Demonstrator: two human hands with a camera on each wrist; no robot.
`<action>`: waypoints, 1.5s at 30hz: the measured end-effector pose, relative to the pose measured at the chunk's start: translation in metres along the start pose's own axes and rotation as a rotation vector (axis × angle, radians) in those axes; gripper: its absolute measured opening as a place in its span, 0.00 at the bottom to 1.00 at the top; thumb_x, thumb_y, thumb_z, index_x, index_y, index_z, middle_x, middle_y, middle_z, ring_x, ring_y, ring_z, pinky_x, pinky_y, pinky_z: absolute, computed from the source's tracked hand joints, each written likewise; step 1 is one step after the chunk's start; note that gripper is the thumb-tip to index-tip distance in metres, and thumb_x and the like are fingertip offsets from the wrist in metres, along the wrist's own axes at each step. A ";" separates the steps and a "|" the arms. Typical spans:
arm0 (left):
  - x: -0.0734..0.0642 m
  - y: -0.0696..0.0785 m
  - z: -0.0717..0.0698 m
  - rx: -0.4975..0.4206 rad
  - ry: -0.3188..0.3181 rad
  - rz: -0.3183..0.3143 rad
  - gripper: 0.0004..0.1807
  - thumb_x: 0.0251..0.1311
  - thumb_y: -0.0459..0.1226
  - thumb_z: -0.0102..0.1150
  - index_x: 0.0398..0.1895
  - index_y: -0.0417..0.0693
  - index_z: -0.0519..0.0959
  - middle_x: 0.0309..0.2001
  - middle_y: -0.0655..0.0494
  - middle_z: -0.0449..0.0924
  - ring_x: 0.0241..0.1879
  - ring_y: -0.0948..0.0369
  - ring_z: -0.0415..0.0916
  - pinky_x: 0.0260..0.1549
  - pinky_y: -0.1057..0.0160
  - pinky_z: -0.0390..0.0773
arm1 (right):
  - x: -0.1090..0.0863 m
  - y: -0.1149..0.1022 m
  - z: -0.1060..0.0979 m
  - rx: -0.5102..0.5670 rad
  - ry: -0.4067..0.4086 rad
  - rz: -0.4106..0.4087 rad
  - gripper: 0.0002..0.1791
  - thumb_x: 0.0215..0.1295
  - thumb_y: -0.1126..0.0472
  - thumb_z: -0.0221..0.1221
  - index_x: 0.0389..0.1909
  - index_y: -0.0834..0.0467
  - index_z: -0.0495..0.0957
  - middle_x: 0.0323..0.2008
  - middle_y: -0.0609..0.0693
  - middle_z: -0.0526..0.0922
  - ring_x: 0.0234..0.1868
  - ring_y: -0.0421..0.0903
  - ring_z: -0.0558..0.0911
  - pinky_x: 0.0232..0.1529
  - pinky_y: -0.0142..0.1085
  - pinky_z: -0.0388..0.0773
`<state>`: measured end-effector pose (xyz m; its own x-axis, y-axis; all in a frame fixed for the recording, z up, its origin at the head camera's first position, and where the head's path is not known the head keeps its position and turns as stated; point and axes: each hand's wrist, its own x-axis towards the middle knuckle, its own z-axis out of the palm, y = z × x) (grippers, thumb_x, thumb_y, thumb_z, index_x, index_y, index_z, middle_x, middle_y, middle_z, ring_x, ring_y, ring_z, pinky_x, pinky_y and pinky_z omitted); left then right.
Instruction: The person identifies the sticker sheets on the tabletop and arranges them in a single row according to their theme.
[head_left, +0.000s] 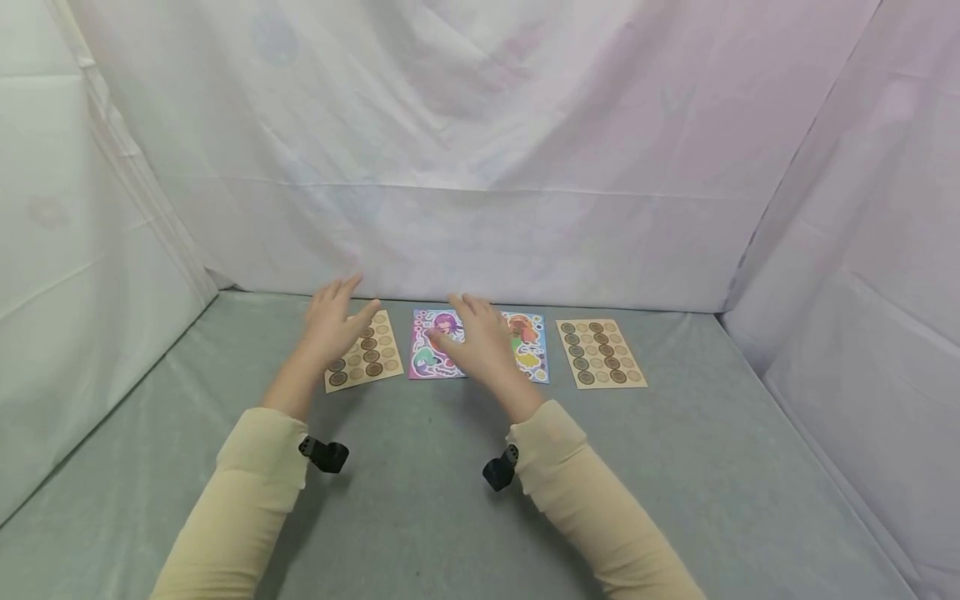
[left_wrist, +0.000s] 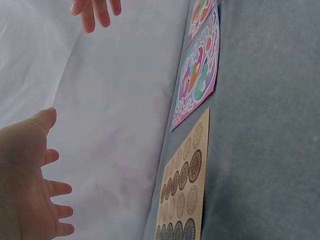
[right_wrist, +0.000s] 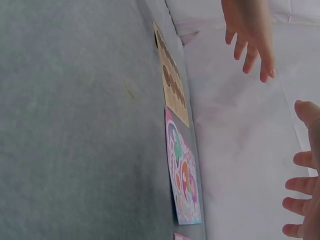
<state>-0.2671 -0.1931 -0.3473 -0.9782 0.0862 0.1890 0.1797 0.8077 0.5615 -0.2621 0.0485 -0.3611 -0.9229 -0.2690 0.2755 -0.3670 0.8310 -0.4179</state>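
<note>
Both hands hang in the air with fingers spread, holding nothing. In the head view the left hand (head_left: 327, 327) overlaps a tan sheet of round brown coin-like stickers (head_left: 372, 357), hiding its upper left part. My right hand (head_left: 482, 343) is raised in front of the colourful sticker sheets, covering where they meet. One has a pink-purple border and cartoon figures (head_left: 425, 360); the other, to its right, is edged in blue (head_left: 534, 343). The left wrist view shows the tan sheet and the pink sheet (left_wrist: 196, 75) lying flat below the hands.
A second tan sheet of round stickers (head_left: 602, 354) lies at the right end of the row. The grey cloth-covered table (head_left: 420, 508) meets a white fabric backdrop (head_left: 480, 242) just behind the sheets. White fabric walls (head_left: 862, 275) stand at both sides.
</note>
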 end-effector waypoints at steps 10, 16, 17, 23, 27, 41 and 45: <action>-0.008 -0.014 0.006 -0.070 0.029 -0.036 0.41 0.69 0.56 0.43 0.75 0.43 0.47 0.72 0.34 0.45 0.70 0.35 0.39 0.63 0.32 0.43 | -0.007 -0.007 0.014 0.077 -0.010 0.006 0.37 0.64 0.37 0.55 0.70 0.50 0.63 0.69 0.52 0.63 0.70 0.54 0.58 0.67 0.56 0.52; -0.013 -0.019 0.007 -0.151 0.050 -0.061 0.41 0.69 0.55 0.45 0.75 0.40 0.46 0.72 0.33 0.45 0.70 0.36 0.39 0.62 0.33 0.46 | -0.009 -0.011 0.023 0.118 -0.007 -0.007 0.36 0.63 0.39 0.56 0.68 0.53 0.66 0.67 0.54 0.66 0.68 0.54 0.62 0.65 0.54 0.57; -0.014 -0.021 0.007 -0.157 0.055 -0.062 0.41 0.69 0.55 0.45 0.75 0.40 0.47 0.72 0.33 0.45 0.70 0.36 0.39 0.62 0.32 0.47 | -0.010 -0.011 0.025 0.125 -0.007 -0.011 0.36 0.63 0.39 0.57 0.68 0.53 0.67 0.67 0.54 0.66 0.68 0.54 0.62 0.66 0.53 0.57; -0.015 -0.031 0.012 -0.189 0.089 -0.069 0.43 0.68 0.57 0.46 0.74 0.39 0.48 0.71 0.32 0.46 0.70 0.35 0.41 0.62 0.32 0.47 | -0.013 -0.015 0.036 0.174 -0.019 -0.009 0.36 0.63 0.40 0.58 0.68 0.53 0.66 0.67 0.54 0.67 0.68 0.53 0.63 0.67 0.50 0.57; -0.016 -0.038 0.015 -0.218 0.102 -0.098 0.40 0.69 0.51 0.47 0.73 0.36 0.49 0.72 0.32 0.45 0.70 0.37 0.40 0.64 0.35 0.45 | -0.015 -0.019 0.044 0.193 -0.017 -0.021 0.35 0.63 0.42 0.59 0.67 0.54 0.67 0.65 0.53 0.69 0.66 0.52 0.65 0.66 0.48 0.59; -0.024 -0.052 0.022 -0.283 0.115 -0.143 0.44 0.68 0.56 0.46 0.73 0.34 0.47 0.71 0.30 0.45 0.70 0.37 0.40 0.65 0.36 0.46 | -0.021 -0.030 0.057 0.347 -0.052 0.023 0.36 0.62 0.42 0.60 0.67 0.57 0.67 0.65 0.54 0.69 0.67 0.51 0.64 0.65 0.45 0.61; -0.026 -0.056 0.026 -0.306 0.120 -0.191 0.45 0.67 0.57 0.46 0.74 0.37 0.46 0.72 0.33 0.43 0.71 0.39 0.40 0.65 0.37 0.45 | -0.022 -0.032 0.061 0.382 -0.053 0.037 0.35 0.62 0.46 0.62 0.66 0.58 0.68 0.64 0.55 0.69 0.67 0.52 0.64 0.65 0.46 0.61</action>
<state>-0.2540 -0.2253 -0.4046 -0.9811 -0.1326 0.1409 0.0362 0.5896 0.8069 -0.2376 -0.0020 -0.4069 -0.9375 -0.2753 0.2127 -0.3406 0.6020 -0.7222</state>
